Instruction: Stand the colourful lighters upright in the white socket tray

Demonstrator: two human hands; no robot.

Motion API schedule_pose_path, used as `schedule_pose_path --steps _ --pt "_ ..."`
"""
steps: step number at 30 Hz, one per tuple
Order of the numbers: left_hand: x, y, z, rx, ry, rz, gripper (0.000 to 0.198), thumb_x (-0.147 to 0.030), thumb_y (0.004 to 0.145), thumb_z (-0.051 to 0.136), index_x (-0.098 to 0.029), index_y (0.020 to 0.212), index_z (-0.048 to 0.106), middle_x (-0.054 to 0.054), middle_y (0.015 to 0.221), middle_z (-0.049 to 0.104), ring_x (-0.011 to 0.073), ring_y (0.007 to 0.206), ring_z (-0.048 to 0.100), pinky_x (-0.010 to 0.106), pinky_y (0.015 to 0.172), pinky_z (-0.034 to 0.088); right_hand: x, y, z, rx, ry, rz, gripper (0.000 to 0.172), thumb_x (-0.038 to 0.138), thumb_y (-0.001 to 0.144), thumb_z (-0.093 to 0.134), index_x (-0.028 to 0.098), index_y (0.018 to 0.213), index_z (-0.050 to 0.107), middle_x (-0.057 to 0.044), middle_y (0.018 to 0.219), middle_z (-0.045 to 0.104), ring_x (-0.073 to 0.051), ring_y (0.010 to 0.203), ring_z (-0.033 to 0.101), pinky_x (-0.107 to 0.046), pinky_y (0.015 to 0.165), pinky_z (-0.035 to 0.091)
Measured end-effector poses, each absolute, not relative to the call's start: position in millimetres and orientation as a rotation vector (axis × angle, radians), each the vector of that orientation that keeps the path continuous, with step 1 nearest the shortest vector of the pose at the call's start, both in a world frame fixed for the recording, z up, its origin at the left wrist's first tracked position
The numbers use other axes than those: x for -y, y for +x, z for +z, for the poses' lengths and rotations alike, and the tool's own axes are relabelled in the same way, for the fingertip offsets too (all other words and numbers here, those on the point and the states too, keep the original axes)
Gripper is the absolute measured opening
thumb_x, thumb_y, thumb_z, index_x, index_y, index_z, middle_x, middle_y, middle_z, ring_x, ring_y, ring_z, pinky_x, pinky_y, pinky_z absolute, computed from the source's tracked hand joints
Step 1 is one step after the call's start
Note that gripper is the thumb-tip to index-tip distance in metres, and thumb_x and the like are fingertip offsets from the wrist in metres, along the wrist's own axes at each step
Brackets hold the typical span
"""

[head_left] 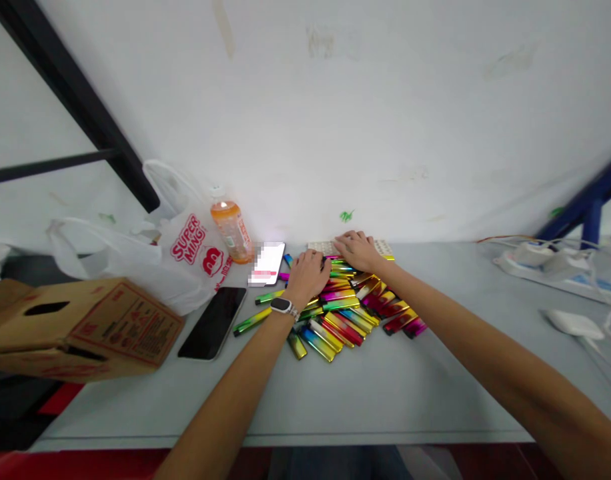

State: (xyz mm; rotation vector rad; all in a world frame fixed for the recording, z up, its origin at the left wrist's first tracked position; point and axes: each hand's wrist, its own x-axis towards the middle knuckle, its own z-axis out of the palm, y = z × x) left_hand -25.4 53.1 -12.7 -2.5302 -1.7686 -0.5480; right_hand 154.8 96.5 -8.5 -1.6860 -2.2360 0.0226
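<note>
A loose heap of shiny, rainbow-metallic lighters (343, 303) lies on the grey table, several with dark ends. My left hand (309, 272), with a watch (281, 305) on its wrist, is over the heap's back left part. Its fingers are curled, and a dark lighter end shows by the fingertips; the palm hides the rest. Behind the heap is a pale tray with a grid of small holes (384, 248), close to the wall. My right hand (356, 250) lies across this tray, palm down, its fingers stretched out and slightly apart. Part of the tray is hidden under both hands.
Left of the heap are a lit phone (267, 265), a dark phone (213, 323), an orange drink bottle (232, 227), a white plastic bag (185, 260) and a cardboard box (120, 327). A power strip (550, 273) and white charger (574, 325) with cables lie right.
</note>
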Motion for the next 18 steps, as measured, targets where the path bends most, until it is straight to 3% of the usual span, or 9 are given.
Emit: schedule_pose_path --steps 5,11,18 --pt "-48 -39 -14 1.842 -2.451 -0.589 0.046 -0.042 0.102 0.032 -0.013 0.125 0.060 0.018 0.136 0.057 0.0309 0.128 0.052 0.048 0.109 0.037 -62 172 -8 2.092 -1.636 0.038 0.052 0.050 0.103 0.026 0.025 0.128 0.064 -0.009 0.139 0.058 -0.029 0.128 0.047 -0.050 0.106 0.034" --pt "-42 -40 -24 1.982 -2.388 -0.482 0.061 -0.052 0.101 0.028 -0.005 0.128 0.057 0.026 0.135 0.058 0.0372 0.134 0.046 0.052 0.112 0.032 -31 178 -23 2.216 -1.674 0.073 0.055 0.052 0.104 0.021 0.027 0.135 0.059 -0.006 0.146 0.055 -0.029 0.136 0.042 -0.052 0.111 0.027" --pt "-34 -33 -29 1.880 -2.420 -0.563 0.060 -0.051 0.101 0.028 -0.004 0.121 0.060 0.027 0.126 0.062 0.0371 0.126 0.051 0.049 0.106 0.039 -31 160 -21 2.210 -1.659 0.018 0.052 0.051 0.103 0.026 0.025 0.133 0.059 -0.008 0.145 0.056 -0.028 0.135 0.043 -0.053 0.109 0.026"
